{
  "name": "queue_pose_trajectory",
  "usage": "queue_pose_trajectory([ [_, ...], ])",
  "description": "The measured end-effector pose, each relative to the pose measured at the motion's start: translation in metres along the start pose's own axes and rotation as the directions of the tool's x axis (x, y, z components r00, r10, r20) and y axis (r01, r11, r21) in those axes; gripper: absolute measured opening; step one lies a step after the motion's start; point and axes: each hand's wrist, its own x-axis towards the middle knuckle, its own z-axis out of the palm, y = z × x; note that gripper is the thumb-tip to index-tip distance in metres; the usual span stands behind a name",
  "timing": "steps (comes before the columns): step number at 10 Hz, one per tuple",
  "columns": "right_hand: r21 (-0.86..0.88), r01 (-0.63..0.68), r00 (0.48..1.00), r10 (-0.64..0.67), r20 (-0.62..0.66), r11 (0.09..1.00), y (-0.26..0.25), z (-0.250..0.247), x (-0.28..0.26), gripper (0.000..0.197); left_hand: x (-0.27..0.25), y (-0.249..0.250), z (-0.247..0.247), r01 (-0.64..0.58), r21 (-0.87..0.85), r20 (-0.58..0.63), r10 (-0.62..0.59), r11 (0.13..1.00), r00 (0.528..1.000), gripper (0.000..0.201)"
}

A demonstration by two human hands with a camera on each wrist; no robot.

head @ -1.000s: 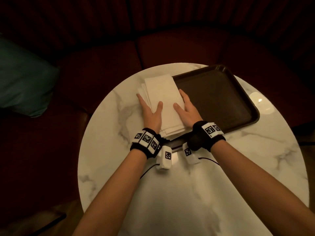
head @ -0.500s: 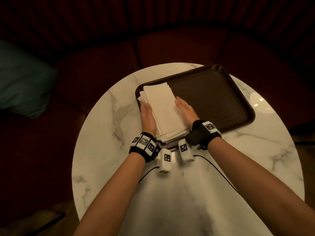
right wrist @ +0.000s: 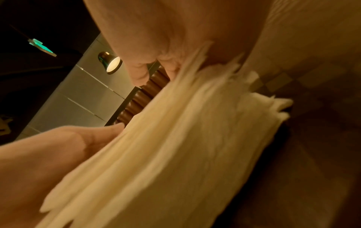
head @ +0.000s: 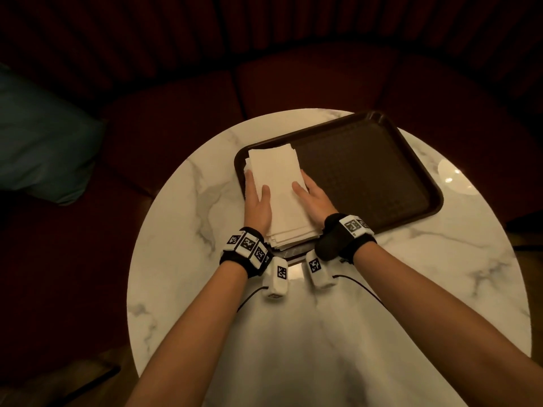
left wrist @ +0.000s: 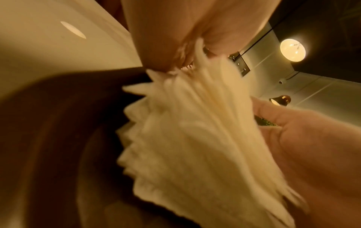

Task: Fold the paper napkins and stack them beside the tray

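Observation:
A thick stack of white folded paper napkins (head: 279, 186) sits between my two hands over the left part of the dark brown tray (head: 367, 177). Its near end juts past the tray's near rim. My left hand (head: 256, 191) grips the stack's left side, thumb on top. My right hand (head: 309, 193) grips the right side the same way. In the left wrist view the napkin stack (left wrist: 195, 138) is pinched between thumb and fingers (left wrist: 175, 30). The right wrist view shows the napkin stack (right wrist: 175, 154) held likewise. Whether the stack rests on the tray I cannot tell.
The tray lies on a round white marble table (head: 182, 259) and fills its far right part. Dark red bench seats (head: 176, 113) curve round the table's far side. A teal cushion (head: 38, 148) lies at the left.
The stack has moved from the table at the tray's left edge onto the tray's left part. Both hands went with it and now grip its sides.

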Motion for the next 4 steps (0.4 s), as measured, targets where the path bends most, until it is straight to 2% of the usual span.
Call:
queue_pose_trajectory([
  [2, -0.023, 0.005, 1.000, -0.005, -0.016, 1.000, -0.010, -0.008, -0.004, 0.058, -0.012, 0.016, -0.007, 0.019, 0.074, -0.069, -0.014, 0.997, 0.997, 0.062],
  [3, -0.084, 0.034, 0.999, -0.033, 0.015, 0.996, -0.015, -0.015, -0.013, 0.058, -0.021, 0.020, -0.013, 0.020, 0.150, -0.060, -0.011, 0.988, 0.998, 0.066],
  [4, -0.110, 0.105, 0.994, -0.102, 0.041, 0.988, -0.025, -0.019, -0.027, 0.059, -0.034, 0.030, -0.017, -0.011, 0.130, -0.065, 0.019, 0.991, 0.998, 0.070],
])
